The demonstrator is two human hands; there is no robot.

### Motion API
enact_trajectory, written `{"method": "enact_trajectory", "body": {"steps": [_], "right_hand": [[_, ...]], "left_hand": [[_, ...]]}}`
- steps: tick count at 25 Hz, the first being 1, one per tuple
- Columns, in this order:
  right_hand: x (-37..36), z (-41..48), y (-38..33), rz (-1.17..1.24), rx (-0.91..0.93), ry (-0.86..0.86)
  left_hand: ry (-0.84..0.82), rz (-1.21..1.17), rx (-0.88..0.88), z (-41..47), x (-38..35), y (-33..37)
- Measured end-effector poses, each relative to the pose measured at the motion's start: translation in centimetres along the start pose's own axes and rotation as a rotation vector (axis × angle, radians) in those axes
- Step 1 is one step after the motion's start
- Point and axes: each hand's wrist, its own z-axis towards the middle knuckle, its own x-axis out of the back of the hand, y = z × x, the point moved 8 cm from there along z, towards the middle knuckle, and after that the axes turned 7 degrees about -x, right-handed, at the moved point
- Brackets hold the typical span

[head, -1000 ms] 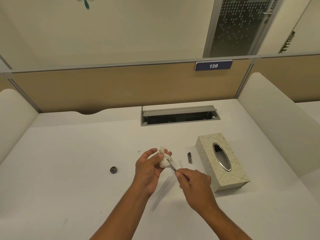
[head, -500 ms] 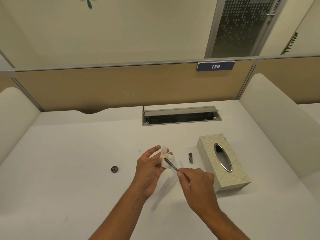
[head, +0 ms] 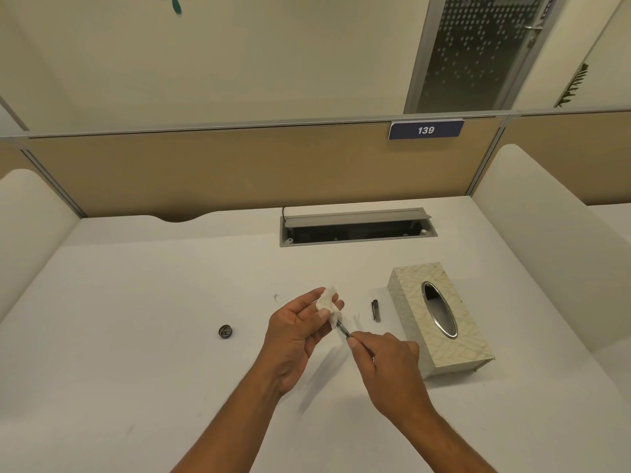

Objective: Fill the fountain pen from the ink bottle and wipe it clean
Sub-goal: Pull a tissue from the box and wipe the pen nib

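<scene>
My left hand [head: 296, 331] pinches a crumpled white tissue [head: 329, 303] above the white desk. My right hand [head: 386, 365] grips the thin dark fountain pen [head: 343, 330], whose front end is pushed into the tissue and hidden by it. A small dark pen cap [head: 376, 310] lies on the desk just right of the hands. A small round dark bottle cap [head: 225, 331] lies to the left. No ink bottle shows in the head view.
A cream patterned tissue box [head: 461, 346] with an oval metal slot stands to the right of the hands. A grey cable hatch [head: 356, 227] is set in the desk at the back. Padded dividers [head: 546, 240] flank the desk.
The pen's front end, bare half a second ago, is back inside the tissue. The view has shifted slightly.
</scene>
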Motion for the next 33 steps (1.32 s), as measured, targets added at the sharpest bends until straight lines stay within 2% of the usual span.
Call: {"method": "enact_trajectory", "body": {"steps": [6, 12, 16, 19, 25, 33], "right_hand": [[0.0, -0.3, -0.2, 0.01, 0.013, 0.003], [0.9, -1.0, 0.4, 0.14, 0.03, 0.153], [0.7, -0.2, -0.7, 0.181, 0.055, 0.197], [-0.1, 0.4, -1.0, 0.093, 0.012, 0.16], [-0.1, 0.8, -0.9, 0.022, -0.009, 0.128], [-0.6, 0.6, -2.2, 0.002, 0.047, -0.019]], "left_hand": [[0.129, 0.087, -0.026, 0.2, 0.7, -0.5], [0.32, 0.088, -0.036, 0.3, 3.1, 0.0], [0.244, 0.133, 0.013, -0.2, 1.9, -0.8], [0.139, 0.138, 0.022, -0.5, 0.6, -0.9], [0.001, 0.003, 0.021, -0.8, 0.0, -0.1], [-0.03, -0.058, 0.029, -0.7, -0.6, -1.3]]}}
